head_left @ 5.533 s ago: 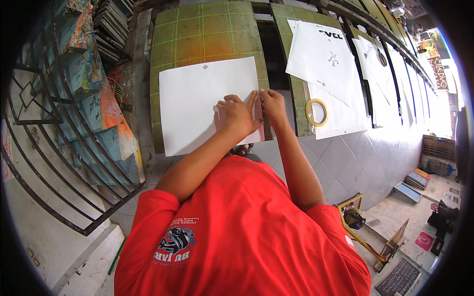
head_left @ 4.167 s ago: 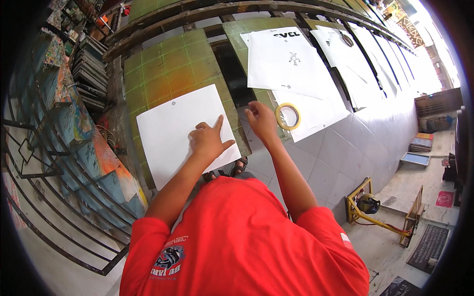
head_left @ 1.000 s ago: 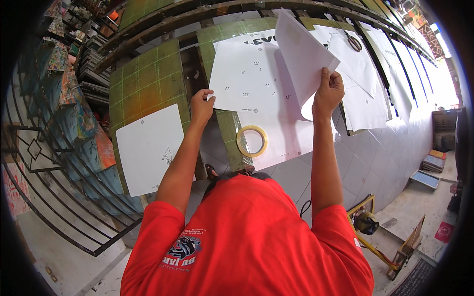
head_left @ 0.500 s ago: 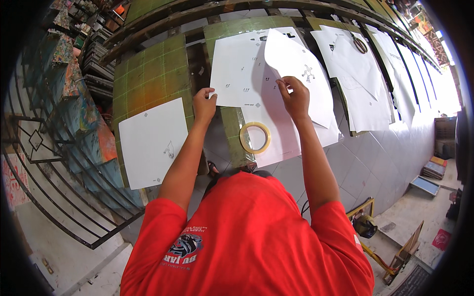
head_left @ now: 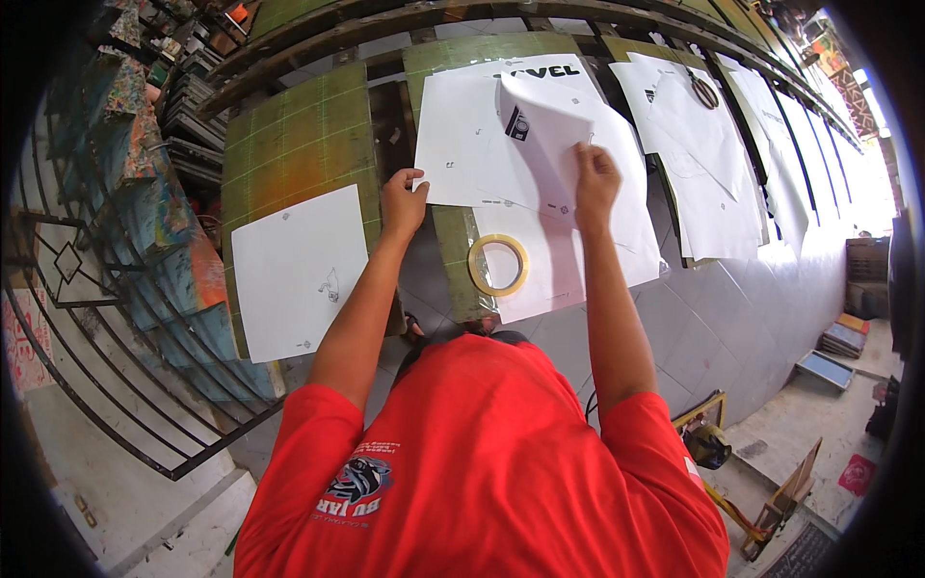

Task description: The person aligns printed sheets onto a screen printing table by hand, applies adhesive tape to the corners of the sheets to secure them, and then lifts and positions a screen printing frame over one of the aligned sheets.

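My right hand (head_left: 596, 183) pinches the edge of a thin white paper sheet (head_left: 551, 144), which is raised and curling with a dark printed patch showing. Beneath it lie larger white printed papers (head_left: 453, 125) on a green board (head_left: 453, 236). My left hand (head_left: 405, 204) is closed in a pinch beside the left edge of these papers. Something small and pale shows at its fingertips, too small to name. Between my forearms, a roll of yellowish tape (head_left: 473, 268) lies flat near the board's near edge, partly over the paper.
Another green board (head_left: 299, 135) at left carries a white sheet (head_left: 299, 260) with a small drawing. Scissors (head_left: 704, 91) rest on papers (head_left: 699, 154) at right. Dark rails (head_left: 385, 24) run behind the boards. A black metal railing (head_left: 106, 385) stands at far left.
My right hand has moved slightly right and away from me, swinging the lifted sheet over so a dark printed patch shows. My left hand stays almost in place.
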